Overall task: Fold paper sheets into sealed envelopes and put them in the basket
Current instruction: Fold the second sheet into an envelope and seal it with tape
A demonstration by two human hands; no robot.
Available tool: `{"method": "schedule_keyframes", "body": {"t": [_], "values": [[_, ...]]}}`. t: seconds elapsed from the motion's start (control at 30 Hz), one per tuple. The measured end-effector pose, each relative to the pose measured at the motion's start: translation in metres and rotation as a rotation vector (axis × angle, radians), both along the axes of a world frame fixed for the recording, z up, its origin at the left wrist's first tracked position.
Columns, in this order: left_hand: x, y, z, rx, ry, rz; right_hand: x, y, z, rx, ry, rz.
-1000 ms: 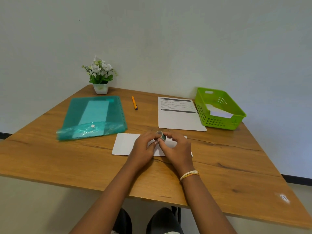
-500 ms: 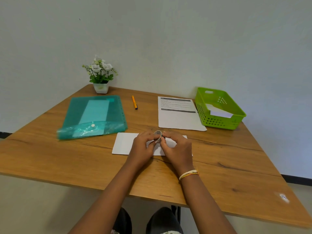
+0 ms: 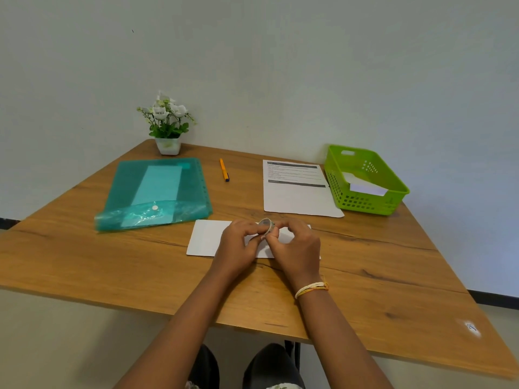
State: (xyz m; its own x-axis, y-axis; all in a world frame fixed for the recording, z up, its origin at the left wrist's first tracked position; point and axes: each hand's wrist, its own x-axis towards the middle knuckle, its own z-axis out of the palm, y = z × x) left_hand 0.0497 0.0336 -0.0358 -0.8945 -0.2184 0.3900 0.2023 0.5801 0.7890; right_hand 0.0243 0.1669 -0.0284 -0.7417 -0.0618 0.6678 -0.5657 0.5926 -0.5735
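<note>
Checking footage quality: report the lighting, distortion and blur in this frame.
Head view: soft, even light, only faint shadows under the hands and the green basket; wide-angle lens bends the table edges outward; the printed sheet text is too small to read; the tape roll is slightly soft.

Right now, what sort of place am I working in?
Probably an office or study desk: a wooden table against a plain wall, with a printed sheet, a pen, a teal folder and a green basket.
</note>
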Motion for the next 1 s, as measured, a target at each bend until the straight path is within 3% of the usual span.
{"method": "schedule_keyframes", "body": {"t": [0.17, 0.43, 0.67, 0.83, 1.0], "values": [[-0.001, 0.000, 0.000, -0.111, 0.006, 0.012, -0.006, 0.002, -0.004, -0.259, -0.138, 0.012], [0.005, 0.004, 0.002, -0.238, 0.102, 0.020, -0.009, 0.003, -0.002, -0.326, -0.114, 0.024], [0.011, 0.006, 0.002, -0.159, 0.169, -0.007, -0.014, 0.004, -0.005, -0.368, -0.132, -0.025], [0.007, 0.005, 0.000, -0.087, 0.215, 0.134, -0.018, 0.009, -0.004, -0.426, -0.165, -0.087], [-0.009, 0.004, 0.002, -0.400, 0.186, 0.256, -0.017, 0.007, -0.006, -0.401, -0.184, -0.092]]}}
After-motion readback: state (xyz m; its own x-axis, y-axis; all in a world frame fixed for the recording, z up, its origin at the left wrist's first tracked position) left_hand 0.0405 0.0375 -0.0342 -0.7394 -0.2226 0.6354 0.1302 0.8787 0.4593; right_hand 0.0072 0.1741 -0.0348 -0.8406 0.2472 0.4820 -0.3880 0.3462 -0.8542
